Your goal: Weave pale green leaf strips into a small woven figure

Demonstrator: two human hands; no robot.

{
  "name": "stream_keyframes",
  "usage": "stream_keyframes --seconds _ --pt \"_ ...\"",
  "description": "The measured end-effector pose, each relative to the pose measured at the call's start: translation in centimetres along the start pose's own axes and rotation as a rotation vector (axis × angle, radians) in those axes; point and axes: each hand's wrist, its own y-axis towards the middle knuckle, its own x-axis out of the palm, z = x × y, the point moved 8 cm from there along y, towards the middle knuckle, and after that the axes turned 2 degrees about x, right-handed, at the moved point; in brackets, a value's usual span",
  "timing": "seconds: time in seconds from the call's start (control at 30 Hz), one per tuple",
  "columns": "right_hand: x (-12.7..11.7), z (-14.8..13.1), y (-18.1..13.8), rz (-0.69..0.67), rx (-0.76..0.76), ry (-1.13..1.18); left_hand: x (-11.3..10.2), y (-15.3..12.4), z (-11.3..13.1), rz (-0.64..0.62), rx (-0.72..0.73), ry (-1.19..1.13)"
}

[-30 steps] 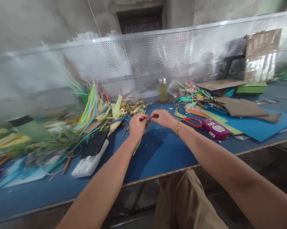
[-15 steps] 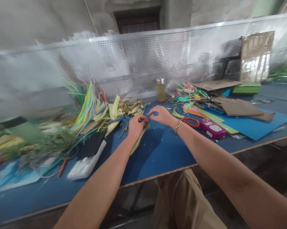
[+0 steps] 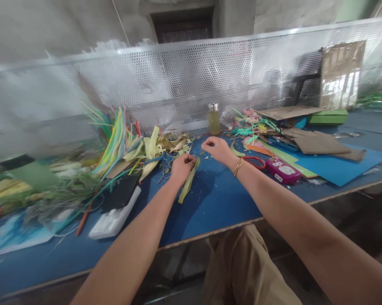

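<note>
My left hand (image 3: 182,168), fingers pinched together, grips a pale green strip of corn husk (image 3: 187,186) that hangs down over the blue table. Across a small gap, my right hand (image 3: 216,149) is closed in a pinch with a thin greenish strand (image 3: 202,152) at its fingertips; whether this joins the husk strip I cannot tell. Just beyond my left hand lie a tangle of blue string (image 3: 165,163) and a heap of corn husks (image 3: 152,146). Red-handled scissors (image 3: 256,162) and a loose piece of husk (image 3: 237,150) lie to the right of my right hand.
A purple box-like item (image 3: 283,170), blue paper (image 3: 343,165) and cardboard pieces (image 3: 321,143) lie right. A jar (image 3: 213,120) stands by the perforated metal screen (image 3: 184,84). Leftward are a phone (image 3: 121,192) on a white case (image 3: 114,220) and colourful pipe cleaners (image 3: 114,140).
My right hand has moved slightly up and away from my left, and its fingers have curled in closer. The husk strip under my left hand has swung right and shows more.
</note>
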Motion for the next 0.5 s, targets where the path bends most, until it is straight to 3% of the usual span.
stream_keyframes --seconds 0.23,0.37,0.5 --pt "1.7 0.7 0.2 -0.106 0.047 0.279 0.4 -0.3 0.4 -0.032 -0.038 -0.171" --pt "1.3 0.8 0.4 -0.100 0.025 0.220 1.0 -0.6 0.8 -0.072 -0.135 -0.428" --pt "1.1 0.5 0.2 -0.122 0.006 0.154 1.0 -0.9 2.5 -0.096 -0.043 -0.684"
